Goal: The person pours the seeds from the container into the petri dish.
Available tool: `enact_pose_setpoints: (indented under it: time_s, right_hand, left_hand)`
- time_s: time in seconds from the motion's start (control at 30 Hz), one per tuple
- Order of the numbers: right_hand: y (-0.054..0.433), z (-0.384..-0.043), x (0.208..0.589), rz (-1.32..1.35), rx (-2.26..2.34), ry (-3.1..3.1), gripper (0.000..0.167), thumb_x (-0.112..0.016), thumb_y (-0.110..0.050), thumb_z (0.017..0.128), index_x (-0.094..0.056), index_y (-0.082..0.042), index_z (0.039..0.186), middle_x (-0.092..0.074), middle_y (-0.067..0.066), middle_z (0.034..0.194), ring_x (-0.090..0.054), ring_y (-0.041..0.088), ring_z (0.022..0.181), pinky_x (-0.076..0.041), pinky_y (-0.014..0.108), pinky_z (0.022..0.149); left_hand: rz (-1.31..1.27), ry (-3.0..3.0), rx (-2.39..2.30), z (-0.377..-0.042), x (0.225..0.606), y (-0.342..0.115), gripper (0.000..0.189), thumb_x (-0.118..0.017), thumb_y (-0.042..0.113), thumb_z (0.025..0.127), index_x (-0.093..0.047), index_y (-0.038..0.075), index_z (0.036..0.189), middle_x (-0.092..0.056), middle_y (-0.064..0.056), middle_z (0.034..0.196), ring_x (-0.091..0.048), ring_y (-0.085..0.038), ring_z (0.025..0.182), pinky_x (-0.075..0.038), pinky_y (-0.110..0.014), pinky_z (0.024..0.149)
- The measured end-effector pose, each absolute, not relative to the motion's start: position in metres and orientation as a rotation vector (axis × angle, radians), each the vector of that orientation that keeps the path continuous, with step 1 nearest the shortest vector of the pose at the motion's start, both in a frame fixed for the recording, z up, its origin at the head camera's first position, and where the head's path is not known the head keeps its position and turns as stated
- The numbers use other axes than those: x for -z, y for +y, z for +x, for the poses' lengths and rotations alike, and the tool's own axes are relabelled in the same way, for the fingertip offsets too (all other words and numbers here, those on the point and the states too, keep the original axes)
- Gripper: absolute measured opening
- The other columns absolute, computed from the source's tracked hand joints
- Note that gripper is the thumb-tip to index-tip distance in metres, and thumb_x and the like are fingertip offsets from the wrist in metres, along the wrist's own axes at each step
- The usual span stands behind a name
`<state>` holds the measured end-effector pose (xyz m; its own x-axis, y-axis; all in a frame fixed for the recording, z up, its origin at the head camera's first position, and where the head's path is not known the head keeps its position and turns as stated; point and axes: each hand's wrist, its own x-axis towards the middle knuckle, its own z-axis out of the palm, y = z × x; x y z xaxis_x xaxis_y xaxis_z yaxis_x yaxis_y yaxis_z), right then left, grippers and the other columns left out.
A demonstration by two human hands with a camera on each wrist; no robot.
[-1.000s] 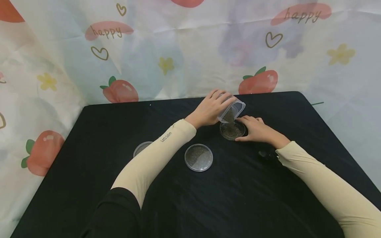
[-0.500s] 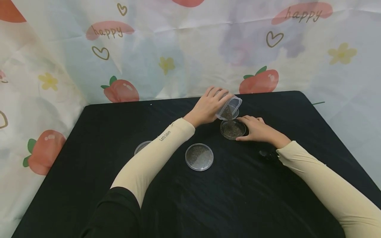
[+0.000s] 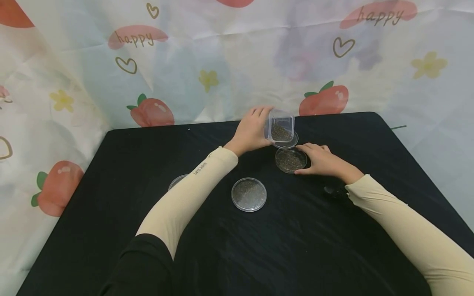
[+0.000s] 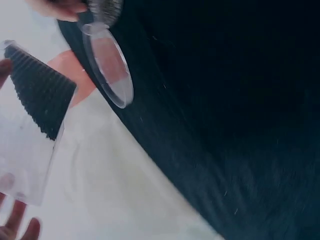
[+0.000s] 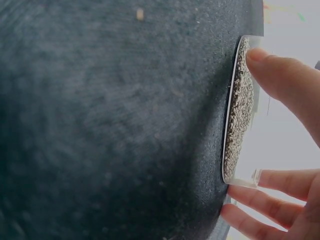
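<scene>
My left hand (image 3: pixel 251 130) grips a clear square plastic container (image 3: pixel 282 119), tipped on its side. Dark grains (image 3: pixel 280 133) lie along its lower side. Just in front and below, a round clear petri dish (image 3: pixel 291 161) holds a layer of the same grains. My right hand (image 3: pixel 320 162) holds that dish at its right side, and the right wrist view shows the thumb (image 5: pixel 275 67) and fingers on opposite sides of its wall (image 5: pixel 245 110). Another clear round dish (image 3: pixel 288 144) lies behind, partly hidden by the container.
A round dish (image 3: pixel 249 195) stands nearer the table's middle, with some grains inside. One more dish (image 3: pixel 177 181) is mostly covered by my left forearm. A small black object (image 3: pixel 333 191) lies by my right wrist. Behind the black-covered table (image 3: pixel 296 246) hangs a printed cloth (image 3: pixel 244 61).
The stream of grains into the right-hand dish has stopped. My left hand has drawn the container back left and turned it less steeply. The right hand keeps its place on the dish.
</scene>
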<state>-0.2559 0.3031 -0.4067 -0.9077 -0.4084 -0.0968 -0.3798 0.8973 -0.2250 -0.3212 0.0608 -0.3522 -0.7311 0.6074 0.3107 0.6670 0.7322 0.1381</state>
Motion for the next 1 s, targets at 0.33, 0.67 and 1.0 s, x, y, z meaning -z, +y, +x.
enact_pose_setpoints:
  time_s: [0.33,0.67,1.0]
  right_hand:
    - [0.305,-0.258,0.396,-0.631,0.323,2.891,0.083,-0.070,-0.050,0.078,-0.044,0.002,0.136,-0.047,0.025,0.133,-0.044,0.040,0.123,-0.032,0.057,0.088]
    - [0.297,-0.286,0.362,-0.619,0.315,2.934,0.073,-0.068,-0.041,0.083,-0.044,0.002,0.136,-0.046,0.025,0.134,-0.044,0.039,0.124,-0.032,0.058,0.089]
    - [0.266,-0.326,0.358,-0.636,0.237,2.888,0.076,-0.069,-0.042,0.082,-0.041,0.000,0.139,-0.037,0.028,0.142,-0.039,0.043,0.128,-0.028,0.060,0.095]
  left_hand:
    - [-0.627,-2.734,1.329,-0.332,0.360,0.013,0.092,-0.083,0.031,0.069,-0.030,0.009,0.142,-0.043,-0.009,0.142,-0.044,-0.024,0.129,-0.041,-0.039,0.104]
    - [-0.336,-2.890,1.568,-0.335,0.375,-0.047,0.094,-0.082,0.023,0.072,-0.023,0.012,0.146,-0.034,-0.012,0.147,-0.035,-0.029,0.135,-0.039,-0.046,0.106]
    - [-0.286,-3.016,1.693,-0.335,0.387,-0.084,0.090,-0.078,0.015,0.076,-0.022,0.014,0.147,-0.029,-0.010,0.151,-0.027,-0.030,0.141,-0.033,-0.047,0.111]
